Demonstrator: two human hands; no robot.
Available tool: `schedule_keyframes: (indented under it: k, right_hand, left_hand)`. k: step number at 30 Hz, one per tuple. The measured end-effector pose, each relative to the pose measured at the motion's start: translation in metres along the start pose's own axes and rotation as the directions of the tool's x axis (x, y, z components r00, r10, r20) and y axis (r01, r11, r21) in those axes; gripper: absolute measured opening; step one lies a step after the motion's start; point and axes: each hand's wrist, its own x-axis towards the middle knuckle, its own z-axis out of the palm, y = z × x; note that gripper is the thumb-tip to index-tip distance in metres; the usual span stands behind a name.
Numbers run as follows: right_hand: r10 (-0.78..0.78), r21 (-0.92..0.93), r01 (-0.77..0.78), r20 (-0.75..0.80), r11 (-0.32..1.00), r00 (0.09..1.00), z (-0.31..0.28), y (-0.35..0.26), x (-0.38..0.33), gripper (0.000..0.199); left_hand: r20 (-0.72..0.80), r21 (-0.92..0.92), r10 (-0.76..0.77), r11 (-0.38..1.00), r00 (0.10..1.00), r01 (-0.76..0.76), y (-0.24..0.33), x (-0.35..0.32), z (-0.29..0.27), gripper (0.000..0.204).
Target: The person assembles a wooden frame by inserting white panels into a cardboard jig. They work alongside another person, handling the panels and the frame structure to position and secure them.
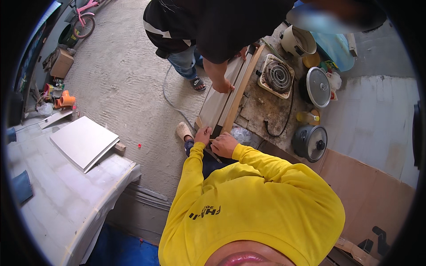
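Note:
A long wooden panel (221, 99) with light wooden edges stretches away from me, with a black piece (217, 131) at its near end and another at the far end. My left hand (203, 135) is closed on the near end, at the left of the black piece. To the right of it, my right hand (225, 145) is closed at the same end, its fingers bent close to the left hand. A thin yellowish strip shows between my hands; what it is cannot be made out. A co-worker's hand (223, 86) presses on the panel further along, and their other hand touches the far end.
Right of the panel, a worktop (259, 119) bears a coil hotplate (277, 76), a lidded pot (316, 87), a rice cooker (309, 142) and a bottle (308, 117). White boards (84, 142) lie on a covered table at left. A cable (167, 95) runs over the floor by the co-worker's feet.

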Motion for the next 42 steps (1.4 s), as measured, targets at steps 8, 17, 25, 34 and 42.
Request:
schedule_keyframes:
  k: [8,17,25,34,42]
  right_hand:
    - [0.167,-0.045,-0.170,-0.071,0.984,0.983,-0.033,0.040,-0.006,0.018]
    - [-0.056,-0.236,0.024,-0.131,0.972,0.990,0.005,0.042,0.011,0.019]
    - [0.365,-0.250,-0.305,0.243,0.919,0.899,0.013,0.063,-0.001,0.025]
    - [0.410,-0.291,-0.356,0.148,0.888,0.900,0.024,0.085,0.016,0.046]
    - [0.351,-0.436,-0.262,0.137,0.861,0.926,0.038,0.083,0.011,0.054]
  left_hand:
    - [0.089,0.063,-0.003,0.998,0.996,-0.003,-0.016,0.008,-0.004,0.050]
    - [0.116,0.129,-0.008,0.992,0.993,-0.008,-0.010,0.011,-0.006,0.048]
    - [0.088,0.136,-0.053,0.990,0.995,0.041,-0.005,0.006,-0.012,0.049]
    - [-0.167,-0.094,-0.035,0.995,0.985,0.019,-0.053,0.008,0.007,0.046]
    - [-0.254,-0.217,-0.459,0.885,0.851,0.412,0.000,-0.008,0.007,0.048]
